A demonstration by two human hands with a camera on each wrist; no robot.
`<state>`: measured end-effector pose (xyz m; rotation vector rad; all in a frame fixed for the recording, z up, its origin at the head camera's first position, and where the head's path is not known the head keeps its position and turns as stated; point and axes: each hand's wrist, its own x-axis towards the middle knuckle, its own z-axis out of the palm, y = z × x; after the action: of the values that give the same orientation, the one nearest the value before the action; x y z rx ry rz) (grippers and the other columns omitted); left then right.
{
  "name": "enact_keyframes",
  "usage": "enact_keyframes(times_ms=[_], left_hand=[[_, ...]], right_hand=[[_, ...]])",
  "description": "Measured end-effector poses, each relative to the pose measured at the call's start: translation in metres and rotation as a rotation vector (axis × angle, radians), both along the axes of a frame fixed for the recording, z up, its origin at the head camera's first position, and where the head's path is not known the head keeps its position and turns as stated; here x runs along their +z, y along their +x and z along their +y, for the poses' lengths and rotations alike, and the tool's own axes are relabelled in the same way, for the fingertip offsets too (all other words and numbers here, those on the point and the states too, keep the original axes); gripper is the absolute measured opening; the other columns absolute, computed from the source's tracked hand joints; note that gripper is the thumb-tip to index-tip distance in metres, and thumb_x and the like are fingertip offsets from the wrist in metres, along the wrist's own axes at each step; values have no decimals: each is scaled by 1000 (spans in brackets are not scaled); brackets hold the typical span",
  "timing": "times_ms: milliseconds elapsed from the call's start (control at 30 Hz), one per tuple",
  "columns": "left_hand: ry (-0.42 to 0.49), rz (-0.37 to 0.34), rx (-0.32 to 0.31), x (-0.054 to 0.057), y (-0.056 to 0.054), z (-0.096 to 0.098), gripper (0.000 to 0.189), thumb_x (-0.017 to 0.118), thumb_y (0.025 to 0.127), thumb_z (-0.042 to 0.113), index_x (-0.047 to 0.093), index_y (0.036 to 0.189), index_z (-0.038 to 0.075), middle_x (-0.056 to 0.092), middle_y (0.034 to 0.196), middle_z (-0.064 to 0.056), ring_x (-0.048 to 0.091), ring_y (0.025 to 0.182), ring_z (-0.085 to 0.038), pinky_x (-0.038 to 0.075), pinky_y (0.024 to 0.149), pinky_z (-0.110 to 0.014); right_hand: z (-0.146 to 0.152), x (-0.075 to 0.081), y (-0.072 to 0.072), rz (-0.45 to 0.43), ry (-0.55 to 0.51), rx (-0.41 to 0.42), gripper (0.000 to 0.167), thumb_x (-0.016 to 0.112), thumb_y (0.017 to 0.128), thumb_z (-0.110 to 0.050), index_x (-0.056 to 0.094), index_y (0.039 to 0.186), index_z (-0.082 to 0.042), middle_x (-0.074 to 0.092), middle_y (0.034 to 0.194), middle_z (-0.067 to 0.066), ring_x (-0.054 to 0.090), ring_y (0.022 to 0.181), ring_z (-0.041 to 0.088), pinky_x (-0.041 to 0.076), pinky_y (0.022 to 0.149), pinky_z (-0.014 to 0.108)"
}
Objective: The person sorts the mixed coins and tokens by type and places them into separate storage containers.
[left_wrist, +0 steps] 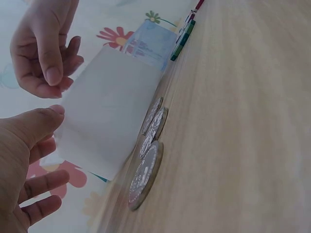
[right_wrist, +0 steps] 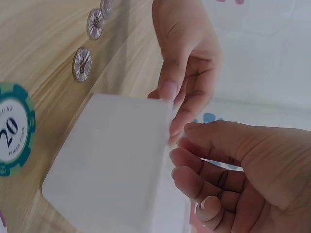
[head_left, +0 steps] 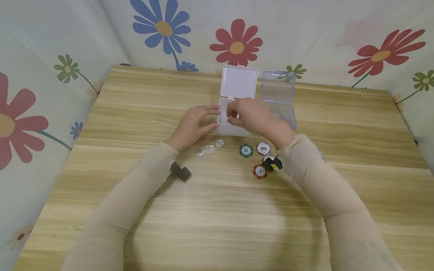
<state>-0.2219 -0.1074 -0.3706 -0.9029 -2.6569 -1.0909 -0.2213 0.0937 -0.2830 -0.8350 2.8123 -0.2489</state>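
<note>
A white plastic box [head_left: 234,130] stands with its lid [head_left: 239,81] raised toward the back. My left hand [head_left: 191,126] is at the box's left side, its thumb and fingers fairly straight and the tips right at the rim. Over the box opening is my right hand [head_left: 252,113], fingers bent, with a gap between thumb and index finger; no object shows between them in the right wrist view. The box wall hides its inside in both wrist views. Three silver coins [head_left: 210,149] lie in front of the box, below my left hand.
A clear plastic box [head_left: 278,87], lid raised, stands right of the white one, partly behind my right arm. Near my right wrist lie a green 20 poker chip [head_left: 246,150], a 500 chip [head_left: 263,148] and a red 5 chip [head_left: 260,171]. A flowered cloth [head_left: 305,41] hangs behind the table.
</note>
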Motion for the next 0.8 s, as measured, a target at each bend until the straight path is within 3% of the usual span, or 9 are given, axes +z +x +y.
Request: enact_keyframes(times_ms=[400, 800], left_hand=[[13, 9, -10, 1, 0, 0, 38, 71, 86, 19, 64, 122, 9, 59, 137, -7, 53, 129, -24, 36, 112, -41], [5, 11, -8, 3, 0, 0, 38, 71, 87, 18, 64, 122, 9, 59, 137, -6, 51, 130, -24, 36, 111, -41]], right_hand=[[-7, -2, 20, 16, -76, 116, 11, 65, 91, -17, 69, 96, -8, 71, 92, 4, 64, 83, 19, 54, 75, 34], [-14, -14, 34, 1, -83, 161, 11, 65, 89, -17, 70, 96, -10, 69, 93, 3, 64, 84, 18, 54, 77, 35]])
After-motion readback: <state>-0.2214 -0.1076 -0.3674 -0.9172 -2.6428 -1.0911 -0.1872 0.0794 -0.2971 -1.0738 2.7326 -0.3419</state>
